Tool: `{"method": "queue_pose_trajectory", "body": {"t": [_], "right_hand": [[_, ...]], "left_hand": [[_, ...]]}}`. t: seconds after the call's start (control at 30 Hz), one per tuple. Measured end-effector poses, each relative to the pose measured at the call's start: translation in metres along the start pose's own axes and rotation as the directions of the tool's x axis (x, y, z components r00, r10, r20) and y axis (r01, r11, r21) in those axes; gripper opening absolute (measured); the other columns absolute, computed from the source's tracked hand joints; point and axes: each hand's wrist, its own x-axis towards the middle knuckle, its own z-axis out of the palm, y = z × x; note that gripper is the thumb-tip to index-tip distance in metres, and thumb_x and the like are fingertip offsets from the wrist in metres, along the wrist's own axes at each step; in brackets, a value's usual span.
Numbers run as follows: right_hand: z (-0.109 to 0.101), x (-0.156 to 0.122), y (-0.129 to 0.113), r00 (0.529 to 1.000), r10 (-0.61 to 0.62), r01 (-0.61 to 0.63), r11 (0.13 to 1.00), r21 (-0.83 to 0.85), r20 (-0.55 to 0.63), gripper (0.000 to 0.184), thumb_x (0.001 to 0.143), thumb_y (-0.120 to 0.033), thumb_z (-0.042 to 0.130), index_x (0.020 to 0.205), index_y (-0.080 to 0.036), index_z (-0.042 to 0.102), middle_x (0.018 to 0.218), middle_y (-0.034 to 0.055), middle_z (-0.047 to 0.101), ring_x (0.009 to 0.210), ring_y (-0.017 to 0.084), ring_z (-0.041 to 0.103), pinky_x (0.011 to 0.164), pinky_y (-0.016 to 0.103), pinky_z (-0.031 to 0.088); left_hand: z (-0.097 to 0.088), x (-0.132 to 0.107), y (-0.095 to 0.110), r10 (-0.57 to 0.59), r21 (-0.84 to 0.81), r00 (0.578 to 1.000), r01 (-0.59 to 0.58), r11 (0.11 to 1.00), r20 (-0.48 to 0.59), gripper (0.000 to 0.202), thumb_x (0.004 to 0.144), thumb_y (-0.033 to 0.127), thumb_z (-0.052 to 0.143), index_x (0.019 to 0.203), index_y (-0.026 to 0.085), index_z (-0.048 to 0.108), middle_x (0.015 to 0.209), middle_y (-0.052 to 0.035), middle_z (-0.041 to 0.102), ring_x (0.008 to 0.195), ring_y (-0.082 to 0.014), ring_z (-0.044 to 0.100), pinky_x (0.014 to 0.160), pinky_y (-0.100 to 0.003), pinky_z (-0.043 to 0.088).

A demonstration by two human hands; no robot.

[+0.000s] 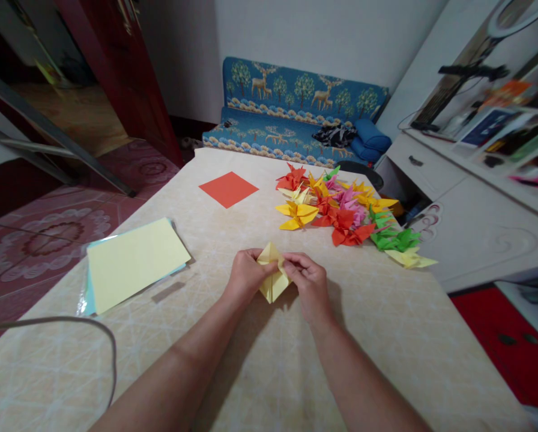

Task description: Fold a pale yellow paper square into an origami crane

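Observation:
A pale yellow sheet of origami paper (272,289), folded into a small diamond with a crease down its middle, is held just over the table between both hands. My left hand (247,273) grips its left edge, the thumb lying across the front of the paper. On the other side, my right hand (308,281) pinches the right edge between thumb and fingers, near a raised flap. Fingers partly cover the folds at both sides. Farther off lies a flat red paper square (229,189). Folded paper flowers (341,207) in red, orange, yellow, pink and green cluster at the far right.
A stack of yellow and blue paper (136,264) on a clear plastic sleeve lies at the left of the table (233,372). A grey cable (109,336) curves over the near left corner. Beyond the table stands a blue patterned sofa (269,123); white drawers (480,210) stand right.

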Motion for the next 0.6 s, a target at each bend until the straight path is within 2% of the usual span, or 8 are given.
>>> {"method": "queue_pose_trajectory", "body": {"t": [0.33,0.6], "right_hand": [[-0.0007,0.0013,0.002,0.999,-0.035,0.034,0.999,-0.04,-0.039,0.016,0.077,-0.036,0.06,0.083,-0.024,0.068,0.085,0.0012,0.065,0.083,0.02,0.06,0.07,0.028,0.048],[0.0059,-0.0019,0.0028,0.988,-0.103,0.085,0.984,-0.154,-0.111,0.015,0.078,-0.035,0.058,0.079,-0.021,0.065,0.081,0.0024,0.063,0.079,0.019,0.059,0.071,0.029,0.048]], "left_hand": [[-0.001,-0.0006,0.0008,-0.014,0.039,1.0,0.015,0.999,-0.003,0.037,0.049,0.035,0.082,0.072,0.008,0.072,0.064,-0.0067,0.068,0.05,-0.0134,0.057,0.045,-0.021,0.04],[0.0009,-0.0026,-0.0013,0.043,0.203,0.996,-0.027,0.979,-0.073,0.032,0.051,0.037,0.079,0.062,0.008,0.068,0.054,-0.0021,0.062,0.045,-0.0117,0.051,0.039,-0.018,0.031]]}}
